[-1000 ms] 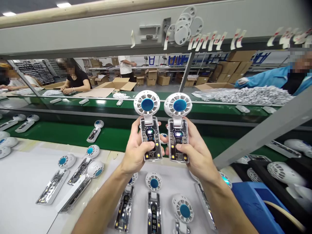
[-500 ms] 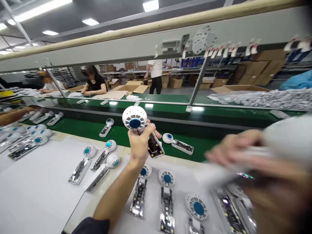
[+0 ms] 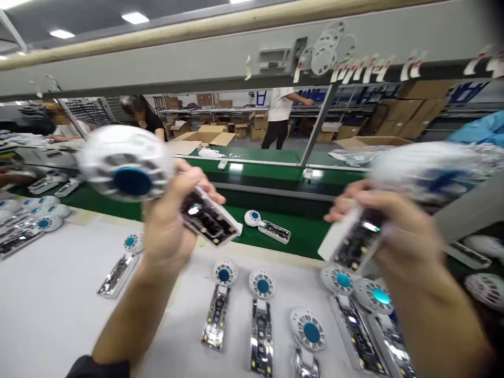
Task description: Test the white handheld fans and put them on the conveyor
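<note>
My left grip — clamped round one white-headed unit, tilted. My right grip — clamped round a second unit, head blurred. Below both: white bench, more units laid out. Beyond: green belt, single unit.

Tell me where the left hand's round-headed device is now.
In the head view, the round-headed device is left of centre, gripped by the left hand, with a similar device lying to its right on the green belt.
</note>
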`<state>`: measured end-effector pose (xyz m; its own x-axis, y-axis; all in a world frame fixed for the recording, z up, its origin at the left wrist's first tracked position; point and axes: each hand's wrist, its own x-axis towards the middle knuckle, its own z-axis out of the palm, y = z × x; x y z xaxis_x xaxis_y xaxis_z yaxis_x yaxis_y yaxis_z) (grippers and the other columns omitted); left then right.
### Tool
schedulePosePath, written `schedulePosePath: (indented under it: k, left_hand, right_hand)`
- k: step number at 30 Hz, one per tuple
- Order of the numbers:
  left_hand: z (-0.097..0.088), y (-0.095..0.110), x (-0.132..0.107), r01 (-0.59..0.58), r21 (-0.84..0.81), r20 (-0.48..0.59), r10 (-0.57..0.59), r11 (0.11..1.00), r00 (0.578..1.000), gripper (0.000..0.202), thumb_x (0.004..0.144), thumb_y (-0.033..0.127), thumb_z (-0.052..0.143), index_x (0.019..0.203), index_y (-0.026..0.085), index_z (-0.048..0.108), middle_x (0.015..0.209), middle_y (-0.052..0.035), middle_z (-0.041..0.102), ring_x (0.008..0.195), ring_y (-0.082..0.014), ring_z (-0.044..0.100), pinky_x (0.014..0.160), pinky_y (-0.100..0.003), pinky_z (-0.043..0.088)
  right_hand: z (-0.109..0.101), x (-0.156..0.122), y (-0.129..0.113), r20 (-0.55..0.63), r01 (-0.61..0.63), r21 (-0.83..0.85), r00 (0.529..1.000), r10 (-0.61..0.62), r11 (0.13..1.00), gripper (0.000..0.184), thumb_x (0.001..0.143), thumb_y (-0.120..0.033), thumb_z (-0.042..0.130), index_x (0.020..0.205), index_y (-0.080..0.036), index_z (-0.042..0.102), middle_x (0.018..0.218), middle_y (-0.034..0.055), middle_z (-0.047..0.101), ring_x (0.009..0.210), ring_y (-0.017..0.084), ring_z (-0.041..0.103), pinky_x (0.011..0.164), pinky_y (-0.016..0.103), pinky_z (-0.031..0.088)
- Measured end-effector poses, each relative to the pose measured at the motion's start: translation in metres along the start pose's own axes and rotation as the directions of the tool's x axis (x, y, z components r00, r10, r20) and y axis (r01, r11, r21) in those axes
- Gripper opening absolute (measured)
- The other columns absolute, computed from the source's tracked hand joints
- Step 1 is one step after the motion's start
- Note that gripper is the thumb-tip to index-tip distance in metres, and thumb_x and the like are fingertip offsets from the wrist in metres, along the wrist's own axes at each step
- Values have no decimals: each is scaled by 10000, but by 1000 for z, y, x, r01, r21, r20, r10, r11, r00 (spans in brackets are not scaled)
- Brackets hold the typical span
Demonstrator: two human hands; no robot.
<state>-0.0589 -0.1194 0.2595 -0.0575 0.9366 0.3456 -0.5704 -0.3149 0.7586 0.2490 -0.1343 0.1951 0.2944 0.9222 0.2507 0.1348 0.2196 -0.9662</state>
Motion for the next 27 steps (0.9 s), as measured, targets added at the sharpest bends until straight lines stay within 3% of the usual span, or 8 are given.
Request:
schedulePosePath:
  k: [2,5,9,13,17,21,24,27]
  left_hand:
    - [-2,-20,16,256,-63,16,-256,965,967,137,791,203,726,787,191,589,665,20,602,579,-110,596,589,-260,584]
    - [-8,-50,42,578,-120,-13,-583,807,812,104,861,214,654,805,162,582,700,-20,614,599,-125,614,637,-282,585]
    - [-20,-87,68,668,-120,-91,-678,735,729,190,955,200,505,773,153,537,688,-48,590,601,-143,613,618,-288,562]
    - [-45,-126,88,712,-69,-155,-712,699,685,246,1019,305,495,896,119,598,796,-46,617,714,-152,642,665,-301,571]
    - [-77,-168,110,693,85,-270,-653,716,707,310,986,374,621,1188,139,625,1091,-73,663,883,-165,662,758,-334,590]
    - [-103,-206,123,643,337,-327,-555,688,765,370,980,371,628,1277,151,605,1235,-107,640,1032,-216,662,867,-410,591]
    - [-118,-226,118,579,558,-299,-506,594,809,385,978,377,631,1289,153,604,1263,-112,634,1072,-232,656,905,-440,582]
    - [-132,-232,109,452,771,-225,-472,449,852,370,976,374,632,1278,161,616,1290,-112,626,1118,-246,642,947,-459,565]
  right_hand:
    - [29,47,29,-70,-123,-198,991,111,972,220,801,-340,777,863,-162,665,850,33,693,796,190,691,739,307,585]
    - [57,96,78,-94,-283,-425,958,269,860,197,855,-265,770,905,-102,672,895,47,692,807,161,672,746,311,574]
    - [64,115,124,-88,-321,-684,928,362,655,268,959,-327,684,1135,-126,666,1133,80,677,1007,203,675,877,386,578]
    - [85,105,144,53,-144,-820,945,323,554,399,970,-325,661,1320,-143,600,1401,136,562,1263,280,571,1066,512,479]
    - [124,89,152,308,27,-827,858,411,562,349,964,-351,672,1245,-146,642,1336,114,612,1223,257,598,1045,486,496]
    - [138,88,144,324,-48,-837,761,563,546,249,962,-354,679,1052,-122,678,1035,54,691,916,174,678,828,358,581]
    - [121,94,127,251,-167,-797,782,570,580,213,927,-321,712,947,-116,656,847,14,671,717,126,650,675,280,565]
    - [93,95,105,185,-285,-646,841,508,708,247,810,-236,780,950,-136,603,714,8,655,585,128,621,563,256,535]
